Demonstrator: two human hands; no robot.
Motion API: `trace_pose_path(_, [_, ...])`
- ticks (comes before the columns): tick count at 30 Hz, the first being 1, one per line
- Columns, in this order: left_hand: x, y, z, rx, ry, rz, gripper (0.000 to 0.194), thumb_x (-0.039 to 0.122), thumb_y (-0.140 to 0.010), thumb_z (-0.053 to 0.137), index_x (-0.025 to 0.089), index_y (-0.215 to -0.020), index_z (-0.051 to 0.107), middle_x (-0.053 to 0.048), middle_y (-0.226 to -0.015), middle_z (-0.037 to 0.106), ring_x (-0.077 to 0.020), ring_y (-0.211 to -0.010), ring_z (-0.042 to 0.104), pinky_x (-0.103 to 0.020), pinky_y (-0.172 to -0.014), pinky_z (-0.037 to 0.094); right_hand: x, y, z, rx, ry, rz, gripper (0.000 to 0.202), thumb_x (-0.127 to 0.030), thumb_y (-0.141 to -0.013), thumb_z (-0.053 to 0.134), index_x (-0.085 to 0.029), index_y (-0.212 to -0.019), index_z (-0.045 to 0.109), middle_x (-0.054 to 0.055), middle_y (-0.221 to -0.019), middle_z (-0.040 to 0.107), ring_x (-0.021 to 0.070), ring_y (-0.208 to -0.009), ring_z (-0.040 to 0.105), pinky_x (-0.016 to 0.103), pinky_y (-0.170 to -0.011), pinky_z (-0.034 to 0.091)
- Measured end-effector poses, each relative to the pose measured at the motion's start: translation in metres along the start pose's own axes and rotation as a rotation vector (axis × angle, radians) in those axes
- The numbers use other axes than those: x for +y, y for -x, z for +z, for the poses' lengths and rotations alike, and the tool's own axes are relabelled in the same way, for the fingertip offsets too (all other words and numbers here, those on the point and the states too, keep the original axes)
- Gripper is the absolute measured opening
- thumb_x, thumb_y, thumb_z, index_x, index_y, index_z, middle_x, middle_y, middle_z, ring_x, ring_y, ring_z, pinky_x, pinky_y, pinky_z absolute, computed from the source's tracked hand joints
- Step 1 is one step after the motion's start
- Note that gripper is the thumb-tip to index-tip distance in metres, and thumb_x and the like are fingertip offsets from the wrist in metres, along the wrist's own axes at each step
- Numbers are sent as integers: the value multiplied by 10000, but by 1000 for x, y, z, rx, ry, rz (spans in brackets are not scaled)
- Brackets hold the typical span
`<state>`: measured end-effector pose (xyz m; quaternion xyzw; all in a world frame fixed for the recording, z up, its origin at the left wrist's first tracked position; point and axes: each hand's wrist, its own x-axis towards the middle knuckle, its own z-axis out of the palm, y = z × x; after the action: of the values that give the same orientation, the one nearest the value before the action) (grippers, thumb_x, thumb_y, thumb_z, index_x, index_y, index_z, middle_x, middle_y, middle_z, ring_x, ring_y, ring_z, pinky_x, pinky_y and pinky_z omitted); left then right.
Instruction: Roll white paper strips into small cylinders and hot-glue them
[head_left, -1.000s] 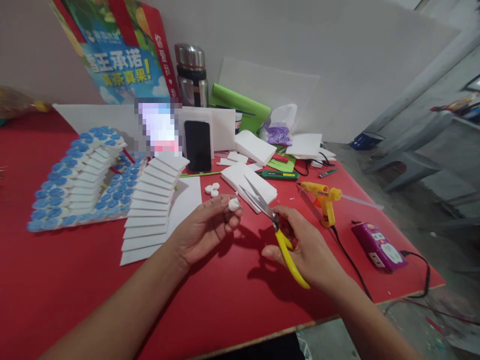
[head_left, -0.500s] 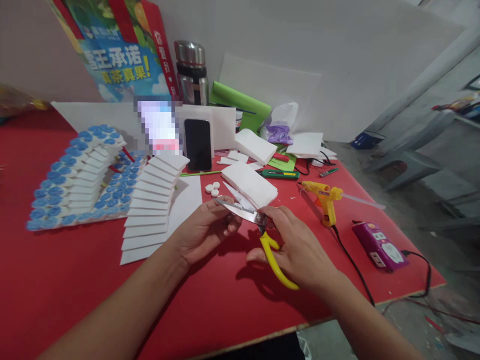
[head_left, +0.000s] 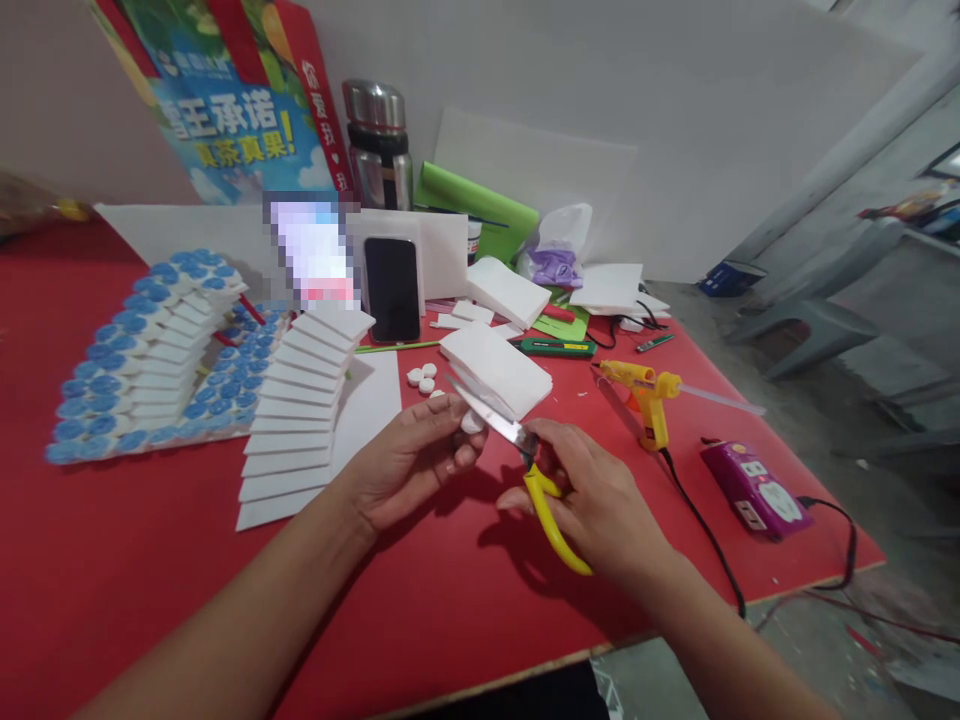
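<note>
My right hand (head_left: 589, 490) is closed round the yellow-handled scissors (head_left: 546, 510), whose blades point up and left. Between the fingertips of my left hand (head_left: 420, 455) is a small white round piece (head_left: 472, 422), right beside the blades. Whether the blades touch it I cannot tell. Just beyond my left hand, several small white round pieces (head_left: 424, 374) lie on the red table (head_left: 420, 620). A stack of white paper (head_left: 499, 365) sits behind the scissors.
To the left stand a fanned row of white folded pieces (head_left: 292, 430) and a blue-and-white model (head_left: 105, 385). A dark phone (head_left: 393, 290) leans at the back. On the right lie a yellow glue gun (head_left: 649, 395), a purple power box (head_left: 754, 490) and a green cutter (head_left: 555, 347).
The scissor blades, apart before, are now closer together beside the white round piece, which shows more clearly in my left fingertips. The view has shifted slightly.
</note>
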<state>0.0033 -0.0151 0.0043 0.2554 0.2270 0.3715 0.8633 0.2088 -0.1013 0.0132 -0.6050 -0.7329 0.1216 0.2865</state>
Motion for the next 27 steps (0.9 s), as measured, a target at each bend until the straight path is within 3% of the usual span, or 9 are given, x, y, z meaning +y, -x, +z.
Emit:
trace_pose_path(4, [2, 1, -2, -8, 4, -21, 114, 166, -831, 828, 90, -840, 743, -55, -821, 692, -97, -682, 650, -166, -652, 563, 3, 4, -13, 30, -350, 381, 467, -629, -925, 645, -219, -1141, 590, -25, -702, 621, 164, -530, 608, 287, -523, 501])
trace_pose_path(7, [3, 1, -4, 9, 17, -21, 158, 156, -786, 867, 106, -897, 765, -57, -861, 718, -106, -716, 676, -175, -678, 576, 13, 8, -28, -155, -529, 552, 420, -638, -973, 550, -219, -977, 566, -48, -565, 572, 176, -422, 594, 287, -452, 462])
trace_pose_path(9, [3, 1, -4, 15, 4, -18, 230, 147, -749, 895, 114, -948, 784, -62, -870, 733, -109, -718, 683, -178, -678, 578, 23, 10, -36, -219, -382, 589, 407, -623, -963, 566, -217, -950, 581, -37, -532, 576, 199, -419, 599, 293, -438, 422])
trace_pose_path(14, [7, -1, -3, 19, -80, 53, 305, 125, -711, 916, 99, -998, 815, -61, -852, 738, -86, -692, 659, -158, -636, 549, 38, 9, -35, -161, 362, 498, 365, -482, -991, 540, -162, -1121, 660, 86, -720, 718, 312, -703, 720, 341, -583, 417])
trace_pose_path(20, [9, -3, -7, 54, -245, 149, 280, 193, -677, 939, 158, -929, 821, -10, -778, 702, -85, -686, 637, -184, -667, 533, 33, -9, -23, -290, 645, 542, 278, -379, -1035, 503, -135, -1080, 627, 162, -910, 757, 336, -857, 753, 350, -627, 388])
trace_pose_path(23, [12, -3, -11, 127, -512, 231, 258, 224, -699, 923, 183, -913, 785, -14, -864, 719, -116, -759, 657, -234, -726, 538, 28, -17, -26, -370, 709, 511, 282, -405, -1042, 513, -147, -1064, 627, 162, -918, 745, 328, -865, 749, 341, -618, 387])
trace_pose_path(27, [23, -1, -17, 171, -1109, 471, 144, 285, -863, 781, 195, -963, 733, -35, -951, 708, -152, -832, 641, -295, -781, 518, 9, -32, -38, -424, 752, 433, 249, -405, -1013, 592, -166, -1040, 654, 146, -910, 725, 320, -835, 725, 324, -595, 370])
